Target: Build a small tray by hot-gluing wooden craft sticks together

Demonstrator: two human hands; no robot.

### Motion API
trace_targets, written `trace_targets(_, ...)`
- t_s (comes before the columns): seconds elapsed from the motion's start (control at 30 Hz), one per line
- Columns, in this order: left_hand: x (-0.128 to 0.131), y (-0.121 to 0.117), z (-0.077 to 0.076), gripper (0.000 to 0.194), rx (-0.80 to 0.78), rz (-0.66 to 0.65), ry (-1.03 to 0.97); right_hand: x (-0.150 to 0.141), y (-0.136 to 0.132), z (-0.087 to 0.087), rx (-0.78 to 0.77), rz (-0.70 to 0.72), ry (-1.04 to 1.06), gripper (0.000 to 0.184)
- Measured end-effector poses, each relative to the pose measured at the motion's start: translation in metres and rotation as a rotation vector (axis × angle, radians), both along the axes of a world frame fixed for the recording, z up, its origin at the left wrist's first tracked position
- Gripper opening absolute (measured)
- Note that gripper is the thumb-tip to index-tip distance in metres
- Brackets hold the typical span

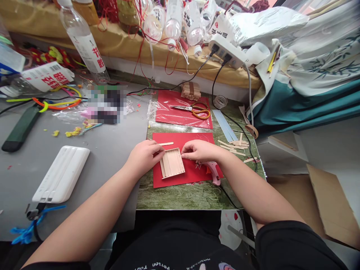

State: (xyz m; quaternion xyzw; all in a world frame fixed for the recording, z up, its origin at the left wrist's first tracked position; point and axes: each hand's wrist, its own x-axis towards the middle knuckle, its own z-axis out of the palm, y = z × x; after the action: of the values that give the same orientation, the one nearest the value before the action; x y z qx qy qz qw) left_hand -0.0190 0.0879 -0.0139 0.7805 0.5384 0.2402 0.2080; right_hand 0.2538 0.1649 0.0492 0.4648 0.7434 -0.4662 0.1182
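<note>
A small shallow tray made of craft sticks (173,164) lies on a red sheet (165,182), with thin raised strips along its edges. At its upper left corner, my left hand (146,155) has its thumb and fingers closed on the rim. My right hand (198,150) is pinched at the tray's upper right edge, its fingertips together there. Just beyond the tray lies a single craft stick (167,143). A pink hot glue gun (215,173) rests beneath my right wrist, its nozzle end partly hidden.
Scissors (194,108) lie on a wrapped red pack (165,116) beside a bundle of sticks (190,91). Loose sticks (233,147) and pale blue strips (225,125) are at right. A white power bank (62,174) sits left. Black cables cross behind, from a power strip (226,50).
</note>
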Motion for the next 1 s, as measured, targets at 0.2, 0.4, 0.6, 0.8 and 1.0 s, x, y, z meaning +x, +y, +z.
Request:
trace_targets(0.2,0.0012,0.0005,0.0017,0.021,-0.001,-0.006,-0.003,-0.0046,-0.0013,-0.0008,0.068,0.021,-0.002,0.022)
trace_targets(0.4,0.0011,0.0003,0.0007,0.020,0.000,0.000,-0.006,-0.0038,-0.0016,-0.0046,0.077,0.018,0.015,0.023)
trace_targets(0.6,0.0017,0.0002,0.0025,0.021,0.001,-0.001,-0.007,-0.0033,-0.0013,-0.0054,0.060,-0.004,0.013,0.023)
trace_targets(0.8,0.0015,0.0004,0.0018,0.023,0.004,-0.002,-0.004,-0.0051,-0.0030,-0.0017,0.012,-0.042,-0.017,0.024)
trace_targets(1.0,-0.0001,0.0004,-0.0002,0.024,0.016,0.002,-0.018,-0.0051,-0.0034,-0.0021,0.024,-0.092,-0.022,0.026)
